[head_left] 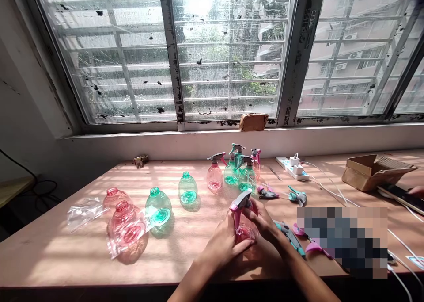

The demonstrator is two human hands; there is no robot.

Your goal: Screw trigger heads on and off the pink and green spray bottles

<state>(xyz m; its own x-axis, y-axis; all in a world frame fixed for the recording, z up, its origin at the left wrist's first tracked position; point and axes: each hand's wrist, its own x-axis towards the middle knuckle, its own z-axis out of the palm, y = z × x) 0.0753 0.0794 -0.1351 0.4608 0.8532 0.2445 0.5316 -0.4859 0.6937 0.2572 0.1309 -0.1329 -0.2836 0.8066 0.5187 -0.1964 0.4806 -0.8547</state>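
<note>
A clear pink spray bottle (245,232) stands near the table's front edge between my hands, its grey and pink spray head (241,201) on top. My left hand (228,238) is wrapped round the bottle's body. At the neck, the fingers of my right hand (260,217) close on the spray head. Right of my hands lie loose spray heads, among them a grey and teal one (291,238), a grey and pink one (267,193) and another teal one (297,196). Behind stand several bottles with heads fitted, including a pink one (215,178) and a green one (247,178).
Headless bottles stand at left: green ones (188,189) (158,207) and pink ones, the front one (126,224) partly in clear plastic. A plastic bag (84,213) lies beside them. A power strip (293,169) with cables, a cardboard box (374,173) and a blurred-out patch are at right.
</note>
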